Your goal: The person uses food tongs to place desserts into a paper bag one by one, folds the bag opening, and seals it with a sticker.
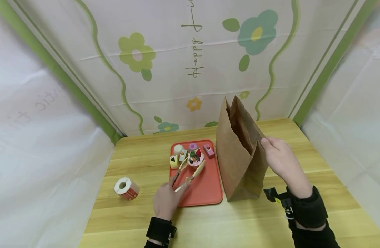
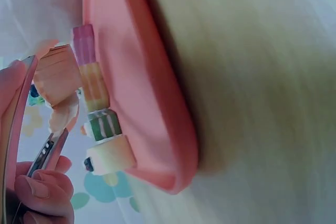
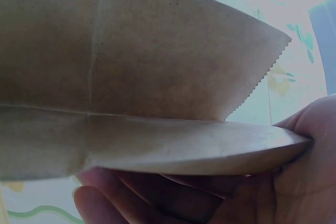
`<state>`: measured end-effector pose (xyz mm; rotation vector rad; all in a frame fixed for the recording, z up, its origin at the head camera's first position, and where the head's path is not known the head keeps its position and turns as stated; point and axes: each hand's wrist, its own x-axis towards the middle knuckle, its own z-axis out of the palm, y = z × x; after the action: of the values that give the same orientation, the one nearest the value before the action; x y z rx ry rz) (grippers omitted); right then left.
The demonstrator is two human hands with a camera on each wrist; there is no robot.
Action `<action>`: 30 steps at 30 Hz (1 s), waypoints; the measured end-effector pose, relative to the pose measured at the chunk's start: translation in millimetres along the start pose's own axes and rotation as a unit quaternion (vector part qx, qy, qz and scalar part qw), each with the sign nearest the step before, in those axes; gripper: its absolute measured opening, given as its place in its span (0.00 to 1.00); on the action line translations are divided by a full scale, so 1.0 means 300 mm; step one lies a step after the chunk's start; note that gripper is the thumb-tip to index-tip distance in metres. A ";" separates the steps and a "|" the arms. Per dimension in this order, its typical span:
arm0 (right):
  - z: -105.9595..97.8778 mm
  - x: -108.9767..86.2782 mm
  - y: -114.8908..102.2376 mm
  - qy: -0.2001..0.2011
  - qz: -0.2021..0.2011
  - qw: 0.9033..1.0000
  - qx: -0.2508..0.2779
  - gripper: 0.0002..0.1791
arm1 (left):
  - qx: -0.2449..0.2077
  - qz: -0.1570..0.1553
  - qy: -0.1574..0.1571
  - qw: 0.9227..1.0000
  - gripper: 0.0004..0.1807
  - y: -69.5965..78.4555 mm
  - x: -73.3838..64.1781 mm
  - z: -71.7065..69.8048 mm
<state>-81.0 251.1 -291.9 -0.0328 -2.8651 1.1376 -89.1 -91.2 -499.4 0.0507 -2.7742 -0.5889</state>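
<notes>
My left hand point(image 1: 167, 199) holds a pair of tongs point(image 1: 177, 174), their pale tips around a fruit-topped cupcake point(image 1: 195, 160). In the left wrist view the cupcake point(image 2: 58, 77) is lifted above the red tray point(image 1: 205, 194). Behind it on the tray sit a white round cake point(image 1: 178, 149), a yellow roll cake point(image 1: 174, 162), a striped square cake point(image 1: 183, 156), a purple round sweet point(image 1: 193, 146) and a pink cake slice point(image 1: 209, 151). On the right, my right hand point(image 1: 283, 159) pinches the top edge of a brown paper bag point(image 1: 235, 165), which stands upright with its mouth open.
A roll of labels point(image 1: 126, 188) stands on the wooden table point(image 1: 140, 227), left of the tray. The bag is close against the tray's right side. Printed white cloth walls point(image 1: 165, 89) enclose the table at the back and both sides.
</notes>
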 end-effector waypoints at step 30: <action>0.002 -0.010 -0.007 0.002 -0.008 1.000 0.008 0.24 | -0.063 0.100 0.120 0.986 0.40 0.149 0.042 -0.238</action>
<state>-77.9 249.0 -290.9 -0.0110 -2.8463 1.1562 -78.5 -79.4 -415.7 -0.1712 -2.4666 -0.6566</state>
